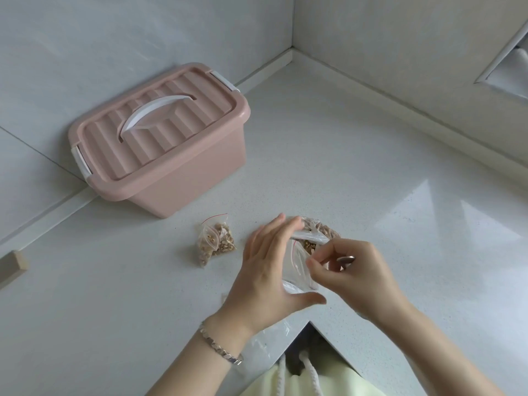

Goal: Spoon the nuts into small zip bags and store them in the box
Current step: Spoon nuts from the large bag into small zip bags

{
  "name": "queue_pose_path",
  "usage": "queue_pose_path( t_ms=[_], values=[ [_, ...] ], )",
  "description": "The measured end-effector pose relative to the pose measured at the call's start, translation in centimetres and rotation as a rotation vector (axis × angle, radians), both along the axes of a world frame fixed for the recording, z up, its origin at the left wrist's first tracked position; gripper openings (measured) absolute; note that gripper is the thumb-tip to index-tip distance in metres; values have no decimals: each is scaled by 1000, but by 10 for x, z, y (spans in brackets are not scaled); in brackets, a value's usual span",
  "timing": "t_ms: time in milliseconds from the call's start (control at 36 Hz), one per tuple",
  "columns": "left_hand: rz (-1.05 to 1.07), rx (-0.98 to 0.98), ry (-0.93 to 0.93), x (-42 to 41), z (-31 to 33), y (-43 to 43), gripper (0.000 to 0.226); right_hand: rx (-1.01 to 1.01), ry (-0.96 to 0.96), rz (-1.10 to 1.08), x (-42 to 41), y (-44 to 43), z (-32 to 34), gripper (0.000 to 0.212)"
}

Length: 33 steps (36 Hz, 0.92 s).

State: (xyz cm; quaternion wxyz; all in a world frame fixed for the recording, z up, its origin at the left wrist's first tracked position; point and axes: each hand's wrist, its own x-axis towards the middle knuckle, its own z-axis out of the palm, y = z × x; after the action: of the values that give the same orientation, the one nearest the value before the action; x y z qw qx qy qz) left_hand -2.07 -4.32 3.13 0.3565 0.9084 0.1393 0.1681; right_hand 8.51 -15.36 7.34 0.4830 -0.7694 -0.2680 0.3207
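Gripping a clear zip bag (297,268), left hand (264,271) holds while right hand (358,277) pinches it.

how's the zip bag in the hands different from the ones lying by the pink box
The held zip bag looks empty; the set-down bags are packed with nuts. The held one is gripped by the left hand and pinched by the right hand; the others lie untouched. Both are small, clear, red-lined at the zip.

White speckled corner countertop (328,155), pale tiled walls (114,38), daylight glare.
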Motion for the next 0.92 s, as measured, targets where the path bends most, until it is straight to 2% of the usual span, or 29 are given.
queue_pose_path(
  t_ms=[167, 389, 583, 778, 917],
  values=[
    [84, -11, -58, 3, -4, -10, 81, 22, 74, -5, 1, 0, 9, 23],
    [255, 136, -130, 13, -4, -20, 67, 16, 52, -19, -5, 3, 3, 21],
    [262, 131, -175, 12, -4, -18, 50, -18, -130, -5, -1, 2, 3, 26],
    [299, 146, -189, 10, -7, -20, 42, -61, -364, 27, -3, 4, -2, 8],
    [343, 78, -104, 5, -13, -17, 30, -34, -418, 34, 3, 2, -8, 11]
  ],
)
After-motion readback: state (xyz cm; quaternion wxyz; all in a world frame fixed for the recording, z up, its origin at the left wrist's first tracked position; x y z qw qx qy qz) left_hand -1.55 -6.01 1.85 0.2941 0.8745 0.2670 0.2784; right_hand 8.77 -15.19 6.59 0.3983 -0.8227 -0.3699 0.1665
